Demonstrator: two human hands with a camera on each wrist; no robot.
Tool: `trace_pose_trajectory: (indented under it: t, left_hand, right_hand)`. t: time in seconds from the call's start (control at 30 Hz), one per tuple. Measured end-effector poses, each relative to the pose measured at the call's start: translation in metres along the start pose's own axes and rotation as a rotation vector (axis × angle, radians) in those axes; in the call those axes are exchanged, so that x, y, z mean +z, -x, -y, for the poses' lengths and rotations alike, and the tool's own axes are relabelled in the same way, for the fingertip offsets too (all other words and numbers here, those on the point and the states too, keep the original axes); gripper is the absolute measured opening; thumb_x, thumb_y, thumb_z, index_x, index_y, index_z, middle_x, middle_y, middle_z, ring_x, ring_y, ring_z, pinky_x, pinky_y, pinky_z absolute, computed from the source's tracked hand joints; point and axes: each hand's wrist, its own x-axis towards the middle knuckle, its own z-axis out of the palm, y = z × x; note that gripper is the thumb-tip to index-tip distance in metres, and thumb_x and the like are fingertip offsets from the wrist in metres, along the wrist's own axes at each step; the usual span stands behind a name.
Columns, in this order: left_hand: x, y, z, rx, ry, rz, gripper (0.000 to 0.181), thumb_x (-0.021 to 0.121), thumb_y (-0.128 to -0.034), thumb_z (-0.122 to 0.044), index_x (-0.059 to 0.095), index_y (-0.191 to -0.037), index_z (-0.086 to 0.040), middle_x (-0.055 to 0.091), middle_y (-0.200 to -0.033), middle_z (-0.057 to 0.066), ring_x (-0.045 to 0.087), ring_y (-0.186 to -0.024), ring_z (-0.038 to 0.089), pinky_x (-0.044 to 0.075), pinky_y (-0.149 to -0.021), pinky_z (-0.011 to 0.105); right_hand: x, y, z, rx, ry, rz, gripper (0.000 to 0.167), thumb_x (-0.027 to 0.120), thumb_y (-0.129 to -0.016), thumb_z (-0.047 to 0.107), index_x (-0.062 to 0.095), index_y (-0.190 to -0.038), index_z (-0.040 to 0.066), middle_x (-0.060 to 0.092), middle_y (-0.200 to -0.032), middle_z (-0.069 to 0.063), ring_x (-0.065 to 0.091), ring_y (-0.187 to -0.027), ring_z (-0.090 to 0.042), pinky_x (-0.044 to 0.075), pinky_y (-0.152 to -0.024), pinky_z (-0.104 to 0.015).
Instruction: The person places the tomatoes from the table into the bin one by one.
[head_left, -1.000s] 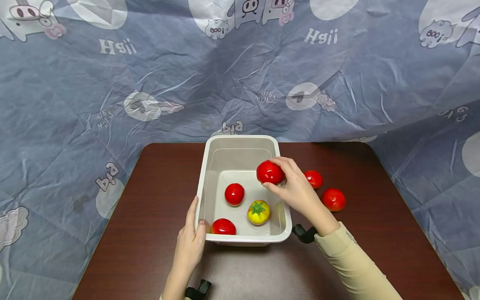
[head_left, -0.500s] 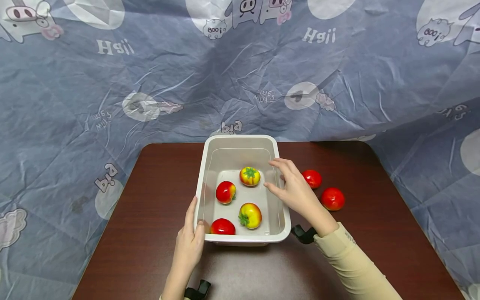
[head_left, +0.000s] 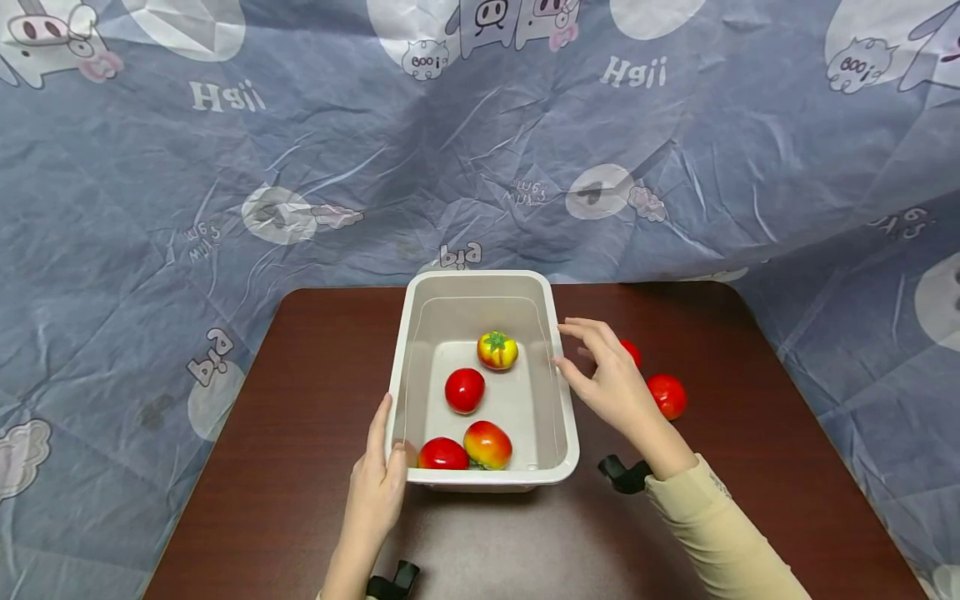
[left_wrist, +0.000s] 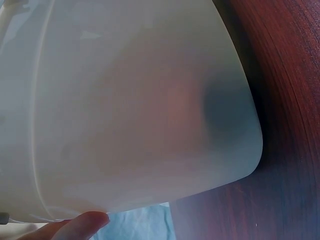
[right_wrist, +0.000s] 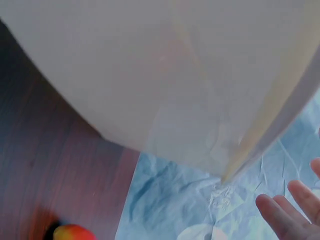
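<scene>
A pale grey plastic bin point(head_left: 480, 283) stands on the table with several glossy tomatoes in it. A yellow-red tomato point(head_left: 497, 351) with a green calyx lies farthest back. A red tomato point(head_left: 465, 391) sits near the middle. Another red tomato point(head_left: 442, 454) and an orange-yellow tomato point(head_left: 487, 445) lie side by side at the near wall. My left hand point(head_left: 377, 483) holds the bin's near left side, thumb over the rim and fingers along the outer wall. My right hand point(head_left: 611, 379) is at the bin's right rim, fingers spread, holding nothing.
To the right of the bin, one red tomato point(head_left: 667, 396) lies on the brown table point(head_left: 750, 467). A second tomato point(head_left: 631, 352) is partly hidden behind my right hand. A blue printed cloth point(head_left: 337, 167) hangs behind the table.
My right hand let a tomato go into the bin, then moved right, from above the bin to its rim. The tomatoes inside rolled and shifted. My left hand kept its place.
</scene>
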Motion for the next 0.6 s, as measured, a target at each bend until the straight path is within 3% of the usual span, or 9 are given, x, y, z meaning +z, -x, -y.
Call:
trace_pose_trajectory:
  t: [0.33,0.6]
  left_hand:
    - [0.0,-0.001,0.001,0.013,0.01,0.002,0.064,0.043,-0.0949,-0.012,0.031,-0.154,-0.035,0.056,-0.14,0.013,0.064,-0.11,0.035,0.052,-0.087,0.057]
    - [0.0,-0.001,0.0,0.0,0.018,0.013,0.064,0.043,-0.0955,-0.012,0.03,-0.154,-0.036,0.054,-0.143,0.011,0.063,-0.115,0.034,0.051,-0.09,0.058]
  right_hand:
    - [-0.017,0.013,-0.029,0.101,0.057,-0.059,0.037,0.069,-0.089,0.011,0.063,-0.125,0.006,0.057,-0.132,-0.012,0.063,-0.109,-0.028,0.052,-0.088,-0.039]
    - [-0.034,0.022,-0.051,0.207,0.121,-0.05,0.038,0.064,-0.091,0.011,0.061,-0.128,0.003,0.056,-0.131,-0.017,0.058,-0.114,-0.035,0.05,-0.092,-0.05]
